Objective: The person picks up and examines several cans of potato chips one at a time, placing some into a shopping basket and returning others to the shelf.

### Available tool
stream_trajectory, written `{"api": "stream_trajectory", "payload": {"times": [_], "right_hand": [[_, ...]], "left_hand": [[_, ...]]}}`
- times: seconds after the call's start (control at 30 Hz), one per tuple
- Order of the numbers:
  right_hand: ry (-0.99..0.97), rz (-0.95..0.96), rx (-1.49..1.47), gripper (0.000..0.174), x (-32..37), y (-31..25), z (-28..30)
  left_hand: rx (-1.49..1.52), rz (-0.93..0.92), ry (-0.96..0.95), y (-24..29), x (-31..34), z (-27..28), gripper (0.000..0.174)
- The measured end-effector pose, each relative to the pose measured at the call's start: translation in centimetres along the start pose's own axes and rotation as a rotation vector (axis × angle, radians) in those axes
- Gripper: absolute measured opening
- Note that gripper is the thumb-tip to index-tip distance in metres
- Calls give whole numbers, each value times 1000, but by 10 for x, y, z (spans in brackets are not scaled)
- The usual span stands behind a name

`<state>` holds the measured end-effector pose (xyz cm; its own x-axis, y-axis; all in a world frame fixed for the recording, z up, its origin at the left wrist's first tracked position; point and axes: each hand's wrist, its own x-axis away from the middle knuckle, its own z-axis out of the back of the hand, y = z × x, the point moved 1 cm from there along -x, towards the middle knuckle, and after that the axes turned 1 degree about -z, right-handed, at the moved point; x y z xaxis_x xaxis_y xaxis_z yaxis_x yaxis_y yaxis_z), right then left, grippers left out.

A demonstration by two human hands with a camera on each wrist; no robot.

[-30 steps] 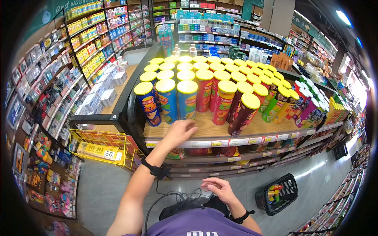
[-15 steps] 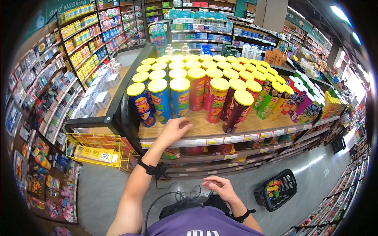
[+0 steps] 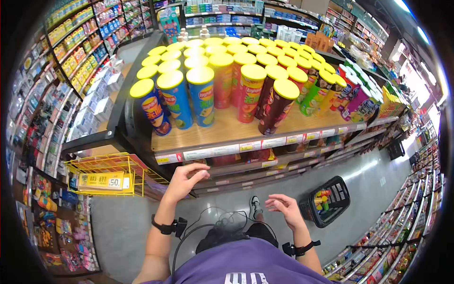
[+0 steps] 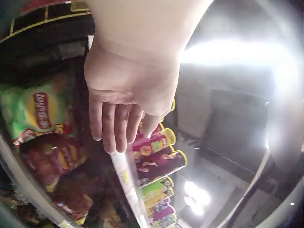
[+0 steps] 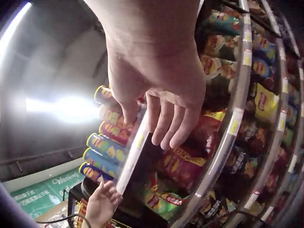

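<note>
My left hand [image 3: 187, 181] hovers in front of the shelf edge, fingers loosely bent and holding nothing. Nearest above it stand chip canisters with yellow lids: a dark blue one [image 3: 153, 112], a blue one [image 3: 176, 105] and a lighter blue one [image 3: 202, 102]. Farther right in the front row are a red canister [image 3: 248, 99] and a dark maroon one [image 3: 278, 111]. Before my body, lower and to the right, hangs my right hand [image 3: 287, 208], relaxed and without anything in it. The right wrist view shows its fingers [image 5: 164, 128] pointing down in front of the shelf's price strip.
On the floor to the right is a black shopping basket [image 3: 341, 208] with several canisters inside. Bags of chips [image 4: 38, 111] fill the lower shelves. A yellow wire rack [image 3: 137, 177] juts out at the left end. Loose cables [image 3: 222, 220] hang before my waist.
My left hand has drawn back from beside the blue canisters to below the shelf edge. The right hand has shifted up and right. The view has moved closer, and a shoe now shows.
</note>
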<state>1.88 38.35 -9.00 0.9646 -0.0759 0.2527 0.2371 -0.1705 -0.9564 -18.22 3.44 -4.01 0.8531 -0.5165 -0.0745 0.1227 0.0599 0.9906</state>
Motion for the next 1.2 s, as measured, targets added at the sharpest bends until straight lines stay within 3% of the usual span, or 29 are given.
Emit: {"api": "stream_trajectory", "payload": {"times": [0.1, 0.17, 0.23, 0.3, 0.37, 0.43, 0.63, 0.7, 0.77, 0.87, 0.97, 1.07, 1.13, 1.2], "right_hand": [[109, -65, -23, 34, 10, 19, 30], [165, -141, 20, 34, 8, 53, 63], [245, -232, 87, 35, 13, 97, 103], [336, -393, -171, 39, 29, 152, 149], [583, -512, -729, 41, 52, 216, 200], [695, -495, -611, 39, 78, 251, 246], [810, -568, -336, 35, 171, 296, 319], [851, -627, -317, 34, 211, 325, 347], [902, -675, -363, 32, 250, 352, 366], [985, -711, -353, 32, 305, 399, 383], [1068, -802, -345, 31, 360, 436, 378], [1046, -919, -460, 31, 399, 463, 365], [1045, -968, -469, 30, 406, 474, 357], [1035, -988, -478, 30, 408, 481, 347]], "left_hand": [[63, 96, 73, -30, 16, -8, 23], [54, 175, 154, -73, 46, -9, 23], [92, 203, 224, -81, 68, -20, 23], [20, 194, 271, -85, 83, -34, 23], [-7, 211, 262, -108, 93, -43, 24], [-32, 296, 280, -129, 97, -62, 24], [-279, 360, 77, -259, 133, -119, 23], [-418, 497, 4, -309, 157, -142, 23], [-413, 640, -194, -360, 184, -152, 22], [-383, 987, -269, -337, 182, -209, 23], [-418, 1022, -407, -314, 152, -258, 24], [-469, 878, -559, -316, 103, -287, 24], [-438, 739, -593, -322, 63, -300, 25], [-376, 723, -556, -303, 22, -320, 27]]}}
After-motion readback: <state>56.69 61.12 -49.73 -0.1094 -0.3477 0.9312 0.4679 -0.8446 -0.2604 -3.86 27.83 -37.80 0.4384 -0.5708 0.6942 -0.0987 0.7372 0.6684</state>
